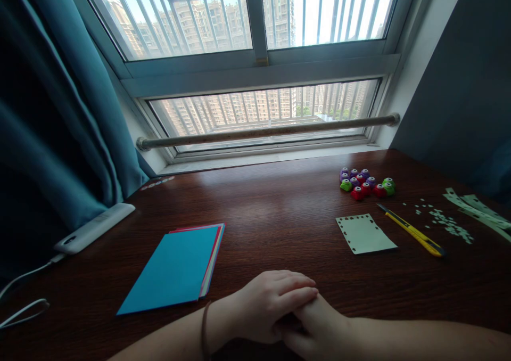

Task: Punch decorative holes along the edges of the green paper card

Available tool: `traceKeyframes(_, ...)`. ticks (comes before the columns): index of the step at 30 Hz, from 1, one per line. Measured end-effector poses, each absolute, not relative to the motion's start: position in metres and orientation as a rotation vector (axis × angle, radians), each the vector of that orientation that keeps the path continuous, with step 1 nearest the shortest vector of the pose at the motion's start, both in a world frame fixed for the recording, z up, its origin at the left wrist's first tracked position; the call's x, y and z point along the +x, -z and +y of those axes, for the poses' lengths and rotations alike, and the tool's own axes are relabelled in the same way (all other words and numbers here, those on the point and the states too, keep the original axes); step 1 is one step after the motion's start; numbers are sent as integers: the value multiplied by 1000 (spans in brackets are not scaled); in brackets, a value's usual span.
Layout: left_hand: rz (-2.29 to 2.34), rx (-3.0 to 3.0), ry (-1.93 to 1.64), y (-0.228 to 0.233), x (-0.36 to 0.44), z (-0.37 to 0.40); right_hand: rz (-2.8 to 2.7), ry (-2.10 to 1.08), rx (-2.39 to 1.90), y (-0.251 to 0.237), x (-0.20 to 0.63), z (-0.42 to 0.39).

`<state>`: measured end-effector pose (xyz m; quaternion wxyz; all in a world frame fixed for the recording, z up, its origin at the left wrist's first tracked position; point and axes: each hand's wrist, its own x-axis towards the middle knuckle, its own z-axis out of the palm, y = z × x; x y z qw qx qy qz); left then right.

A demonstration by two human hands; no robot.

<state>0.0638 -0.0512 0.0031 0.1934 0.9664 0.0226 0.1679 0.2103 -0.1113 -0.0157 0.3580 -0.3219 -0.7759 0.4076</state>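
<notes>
My left hand point(275, 297) lies over my right hand point(319, 321) at the table's near edge, its fingers curled around the back of it. Most of my right hand's fingers are hidden beneath the left. Neither hand shows any other object in it. Left of them is a stack of coloured paper point(171, 270), blue on top with red and pale edges showing. To the right, a pale green sheet point(365, 236) has small holes punched along its top and left edges. Beside that sheet lies a yellow utility knife point(415, 232), its tip pointing away from me.
Small red, purple and green pieces with eye shapes point(365, 188) cluster at the back right. Scattered paper bits point(447, 223) and punched paper strips point(479, 209) lie farther right. A white device point(96, 228) with a cord sits by the curtain point(80, 111). A window rail point(271, 132) runs behind the table.
</notes>
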Motion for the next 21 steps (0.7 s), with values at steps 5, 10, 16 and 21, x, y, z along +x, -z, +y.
traceKeyframes(5, 57, 2717, -482, -4, 64, -51, -2014, -1059, -836, 12, 211, -112)
traceKeyframes(10, 52, 2714, -498, -5, 64, -51, -2011, -1055, -851, 13, 211, -111)
traceKeyframes(16, 52, 2710, -485, -5, 65, -51, -2012, -1057, -863, 15, 210, -111)
traceKeyframes(21, 56, 2702, -494, -5, 65, -51, -2018, -1044, -859, 17, 210, -110)
